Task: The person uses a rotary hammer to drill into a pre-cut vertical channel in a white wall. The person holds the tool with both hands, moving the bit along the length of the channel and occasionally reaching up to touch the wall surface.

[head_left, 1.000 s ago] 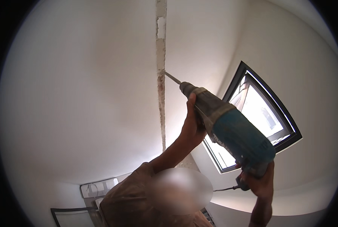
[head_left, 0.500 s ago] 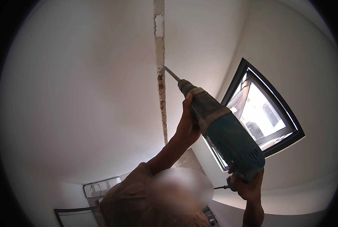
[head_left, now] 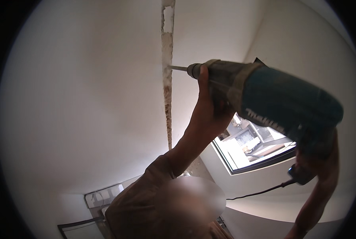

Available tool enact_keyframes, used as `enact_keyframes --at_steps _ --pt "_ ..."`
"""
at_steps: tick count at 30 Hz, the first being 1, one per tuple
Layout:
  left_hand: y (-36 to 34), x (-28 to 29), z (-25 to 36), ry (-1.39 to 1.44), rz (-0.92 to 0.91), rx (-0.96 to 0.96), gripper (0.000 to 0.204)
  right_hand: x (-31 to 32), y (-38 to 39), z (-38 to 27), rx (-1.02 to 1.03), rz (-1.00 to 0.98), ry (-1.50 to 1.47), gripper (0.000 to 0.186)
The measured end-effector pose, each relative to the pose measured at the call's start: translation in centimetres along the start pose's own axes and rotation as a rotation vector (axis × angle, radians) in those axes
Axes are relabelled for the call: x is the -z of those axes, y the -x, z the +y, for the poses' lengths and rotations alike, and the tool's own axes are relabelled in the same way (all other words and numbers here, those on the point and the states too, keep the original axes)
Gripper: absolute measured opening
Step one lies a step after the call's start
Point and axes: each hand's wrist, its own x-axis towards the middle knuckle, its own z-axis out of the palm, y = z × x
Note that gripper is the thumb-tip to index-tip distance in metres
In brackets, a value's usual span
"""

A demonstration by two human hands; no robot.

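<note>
A teal and black rotary hammer drill (head_left: 289, 95) fills the upper right. Its steel bit (head_left: 178, 68) points left into a long, rough channel (head_left: 168, 99) cut in white plaster, where the tip is indistinct. My left hand (head_left: 213, 107) grips the front of the tool, thumb along the dark collar, with a brown sleeve on that arm. At the tool's rear, my right hand (head_left: 317, 153) is closed round the handle, partly in shadow. A black cord (head_left: 261, 192) runs leftward from below that hand. A blurred oval hides part of the lower centre.
Behind the drill is a dark-framed window (head_left: 241, 155) in the right wall (head_left: 305, 44). A long white fixture (head_left: 104, 197), perhaps an air conditioner, sits at lower left above a dark frame (head_left: 78, 224). The plastered surface (head_left: 86, 91) spans the left half.
The drill has swung from a steep slant to nearly level, its rear and my right hand moving right. The bit tip sits slightly higher along the channel, and the front collar has risen.
</note>
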Motion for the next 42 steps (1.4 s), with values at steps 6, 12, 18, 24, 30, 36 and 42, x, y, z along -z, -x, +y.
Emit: enact_keyframes --at_steps 6,12,18,24,30,36,42 --pt "-2.7 -1.5 2.1 0.127 -0.149 -0.041 0.065 2.3 -6.9 -4.3 0.344 -0.246 -0.133 0.078" --pt "-4.2 -3.1 2.0 0.006 -0.138 -0.151 0.064 3.0 -7.6 -8.8 0.201 -0.241 -0.03 0.073" --pt "-0.5 0.5 -0.6 -0.16 -0.14 -0.11 0.065 -0.9 -2.6 0.9 0.212 -0.373 -0.379 0.073" --pt "5.8 4.2 -4.3 -0.342 0.174 0.04 0.066 -5.9 9.4 12.5 0.099 -0.231 -0.595 0.072" --pt "8.3 9.0 -3.3 -0.498 0.225 0.009 0.064 -13.6 13.3 18.6 0.031 -0.281 -0.659 0.07" --pt "10.0 9.7 -2.1 -0.613 0.324 0.009 0.061 -19.1 15.8 23.5 0.001 -0.313 -0.732 0.08" --pt "10.1 10.4 -1.8 -0.685 0.339 0.01 0.059 -19.4 15.9 21.6 -0.033 -0.297 -0.86 0.083"
